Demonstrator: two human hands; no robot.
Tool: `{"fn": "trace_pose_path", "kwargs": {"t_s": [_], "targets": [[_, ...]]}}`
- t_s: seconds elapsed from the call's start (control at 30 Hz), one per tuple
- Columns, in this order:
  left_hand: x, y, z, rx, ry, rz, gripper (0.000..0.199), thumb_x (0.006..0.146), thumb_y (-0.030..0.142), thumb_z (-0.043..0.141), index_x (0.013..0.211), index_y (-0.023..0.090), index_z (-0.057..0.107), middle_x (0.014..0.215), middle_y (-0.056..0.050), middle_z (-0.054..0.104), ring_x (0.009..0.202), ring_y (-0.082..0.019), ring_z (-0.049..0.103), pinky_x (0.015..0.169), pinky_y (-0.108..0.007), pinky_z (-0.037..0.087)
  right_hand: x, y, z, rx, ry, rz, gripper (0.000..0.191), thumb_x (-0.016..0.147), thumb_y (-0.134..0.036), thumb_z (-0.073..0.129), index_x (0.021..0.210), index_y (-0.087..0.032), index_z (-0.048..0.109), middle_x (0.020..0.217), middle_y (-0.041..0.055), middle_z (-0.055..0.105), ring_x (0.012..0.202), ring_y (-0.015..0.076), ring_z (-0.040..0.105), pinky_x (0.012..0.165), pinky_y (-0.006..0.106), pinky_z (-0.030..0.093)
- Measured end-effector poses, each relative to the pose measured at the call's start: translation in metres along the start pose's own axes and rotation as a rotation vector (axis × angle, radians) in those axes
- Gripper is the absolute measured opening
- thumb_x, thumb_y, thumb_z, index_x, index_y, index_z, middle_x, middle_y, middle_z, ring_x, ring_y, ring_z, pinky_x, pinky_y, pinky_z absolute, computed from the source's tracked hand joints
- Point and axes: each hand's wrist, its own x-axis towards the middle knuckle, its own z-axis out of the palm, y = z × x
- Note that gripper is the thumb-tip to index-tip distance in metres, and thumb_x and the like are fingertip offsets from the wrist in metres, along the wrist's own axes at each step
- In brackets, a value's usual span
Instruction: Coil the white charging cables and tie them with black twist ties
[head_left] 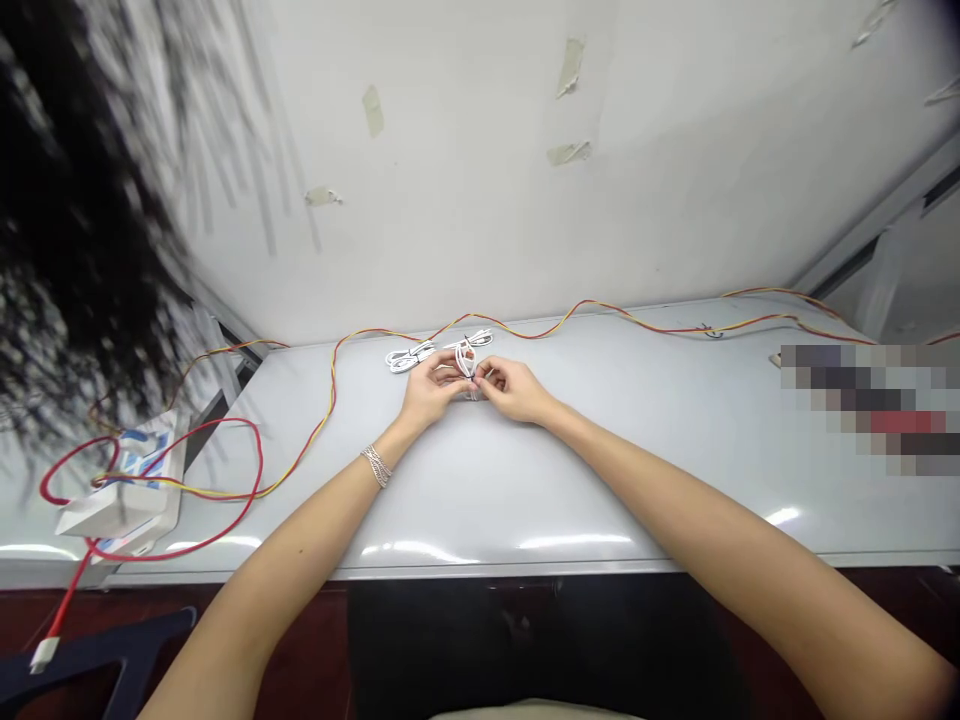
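A coiled white cable point(466, 359) is held between my two hands near the back of the grey table. My left hand point(435, 389), with a silver bracelet on its wrist, grips the coil from the left. From the right, my right hand point(513, 387) pinches a dark tie at the coil's middle. Just behind my left hand lies a tied white cable bundle point(410, 357), and another white bundle point(480, 338) rests behind the held coil, partly hidden.
Red and yellow wires point(592, 302) run along the back of the table point(660, 440). At the left edge sits a white power strip point(161, 480) with a looped red cable point(259, 450). Small dark ties point(709, 331) lie back right. Dark hair covers the upper left.
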Motion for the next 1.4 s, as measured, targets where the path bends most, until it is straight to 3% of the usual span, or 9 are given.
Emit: {"fn": "trace_pose_path", "kwargs": {"t_s": [0.67, 1.13, 1.4], "targets": [[0.0008, 0.0024, -0.0067, -0.013, -0.021, -0.013, 0.044, 0.063, 0.029, 0.088, 0.095, 0.018, 0.06, 0.099, -0.005, 0.069, 0.084, -0.017, 0.069, 0.08, -0.034, 0.057, 0.0026, 0.0027, 0.0016, -0.005, -0.018, -0.004, 0.007, 0.085, -0.025, 0.058, 0.088, -0.02, 0.058, 0.074, 0.0011, 0.066, 0.062, 0.0136, 0.057, 0.061, 0.027, 0.043], [0.0, 0.0005, -0.0047, 0.033, 0.044, 0.006, 0.049, 0.059, 0.033, 0.09, 0.092, 0.018, 0.056, 0.091, -0.004, 0.07, 0.08, -0.016, 0.068, 0.078, -0.032, 0.056, 0.0059, 0.0071, 0.0017, 0.142, 0.051, 0.023, 0.022, 0.08, -0.036, 0.067, 0.091, -0.018, 0.058, 0.081, 0.0026, 0.067, 0.06, 0.013, 0.06, 0.056, 0.026, 0.046], [0.0012, 0.0019, -0.0073, 0.054, 0.056, 0.024, 0.044, 0.059, 0.029, 0.09, 0.088, 0.018, 0.057, 0.09, -0.005, 0.071, 0.08, -0.017, 0.068, 0.078, -0.033, 0.056, 0.0062, 0.0067, 0.0015, 0.162, 0.007, 0.074, 0.015, 0.082, -0.032, 0.065, 0.087, -0.019, 0.064, 0.076, 0.0019, 0.067, 0.058, 0.0133, 0.06, 0.058, 0.028, 0.047]]}}
